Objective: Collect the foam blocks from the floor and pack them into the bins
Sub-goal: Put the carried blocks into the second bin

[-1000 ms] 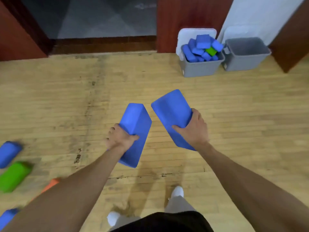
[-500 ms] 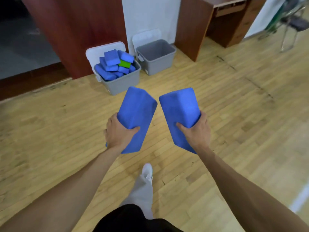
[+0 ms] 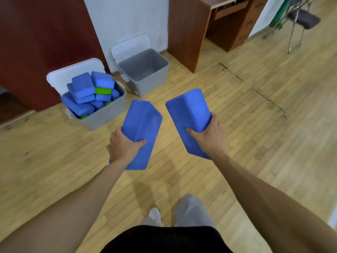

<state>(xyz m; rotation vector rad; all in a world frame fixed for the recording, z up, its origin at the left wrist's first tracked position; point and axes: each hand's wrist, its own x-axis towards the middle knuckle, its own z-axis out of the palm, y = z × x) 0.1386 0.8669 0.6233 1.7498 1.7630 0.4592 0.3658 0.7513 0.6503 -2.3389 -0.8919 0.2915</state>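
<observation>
My left hand [image 3: 124, 146] grips a blue foam block [image 3: 143, 125] by its near end, thumb across the top. My right hand [image 3: 209, 136] grips a second blue foam block [image 3: 187, 110] the same way. Both blocks are held in the air above the wooden floor, side by side and apart. Ahead to the left stands a grey bin [image 3: 107, 115] piled over its rim with several blue and green blocks [image 3: 85, 90]. Beside it to the right stands an empty grey bin [image 3: 144, 83]. Each bin has a white lid leaning behind it.
A dark red cabinet [image 3: 45, 33] stands behind the full bin. A wooden desk [image 3: 209, 30] is at the back right, with a folding chair [image 3: 299, 21] beyond it. My legs and feet [image 3: 189, 209] show below on the plank floor.
The view has swung and moved closer to the bins, which now look larger and nearer. Loose blocks seen on the floor at left a second ago are out of view. Both hands still hold their blocks.
</observation>
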